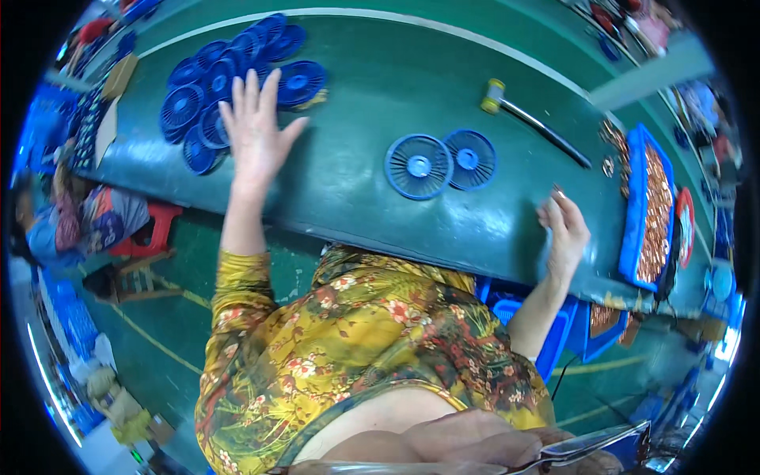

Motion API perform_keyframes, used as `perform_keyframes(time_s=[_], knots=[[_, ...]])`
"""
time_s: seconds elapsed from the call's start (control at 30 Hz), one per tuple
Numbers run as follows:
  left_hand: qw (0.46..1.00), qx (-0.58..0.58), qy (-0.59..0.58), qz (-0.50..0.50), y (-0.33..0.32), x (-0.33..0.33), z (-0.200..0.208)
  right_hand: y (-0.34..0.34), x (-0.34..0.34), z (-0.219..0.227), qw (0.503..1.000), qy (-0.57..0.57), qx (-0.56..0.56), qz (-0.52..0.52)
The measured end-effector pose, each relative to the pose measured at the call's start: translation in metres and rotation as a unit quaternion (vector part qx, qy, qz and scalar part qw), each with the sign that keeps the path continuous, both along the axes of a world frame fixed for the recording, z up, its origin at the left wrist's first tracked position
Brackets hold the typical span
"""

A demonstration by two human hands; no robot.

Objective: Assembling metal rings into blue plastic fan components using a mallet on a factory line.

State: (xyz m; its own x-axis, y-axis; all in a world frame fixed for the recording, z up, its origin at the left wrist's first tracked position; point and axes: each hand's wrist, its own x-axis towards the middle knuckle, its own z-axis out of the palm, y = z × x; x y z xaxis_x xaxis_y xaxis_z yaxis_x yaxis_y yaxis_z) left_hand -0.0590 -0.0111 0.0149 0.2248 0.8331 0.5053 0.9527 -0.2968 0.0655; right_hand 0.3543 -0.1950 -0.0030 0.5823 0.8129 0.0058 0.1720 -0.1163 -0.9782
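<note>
Fingers of the left hand (258,142) spread wide, thumb out to the side, over the right part of a heap of blue ribbed discs (183,104); cannot tell whether the tips touch plastic. Some discs hidden under that hand. Fingers of the right hand (567,236) loosely curled, thumb near index; dark speck at the tip, too small to say whether a piece is held. Between both sets of fingers: two overlapping discs (419,147), radial ribs, solid hubs, flat on the glossy green tabletop (356,95). Beyond the right fingers, a mallet (546,133), yellowish head, dark handle. Right of them, a blue plastic tray (636,207) of shiny copper-coloured pieces (654,214), single shapes blurred.
</note>
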Motion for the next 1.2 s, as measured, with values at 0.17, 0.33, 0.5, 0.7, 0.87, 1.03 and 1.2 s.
perform_keyframes(time_s=[0.17,0.33,0.5,0.7,0.87,1.03,1.2], knots=[[0.989,-0.024,0.143,0.016,0.024,0.001,-0.01,0.011,-0.043,0.021,0.988,0.022,0.11,0.103],[0.999,0.049,-0.007,-0.006,0.023,0.001,-0.022,0.012,-0.065,0.032,0.971,-0.029,0.208,0.11],[0.941,0.092,-0.305,-0.115,-0.037,0.062,0.006,0.015,-0.081,0.036,0.929,-0.244,0.255,0.111],[0.663,-0.308,-0.637,-0.243,-0.089,0.116,0.019,0.028,-0.111,0.052,0.86,-0.376,0.31,0.154],[0.644,-0.348,-0.632,-0.254,-0.103,0.128,0.028,0.038,-0.129,0.06,0.846,-0.386,0.327,0.168],[0.635,-0.332,-0.636,-0.285,-0.111,0.133,0.012,0.046,-0.138,0.053,0.851,-0.431,0.267,0.14],[0.666,-0.301,-0.619,-0.286,-0.118,0.142,0.001,0.045,-0.147,0.045,0.885,-0.414,0.187,0.105]])
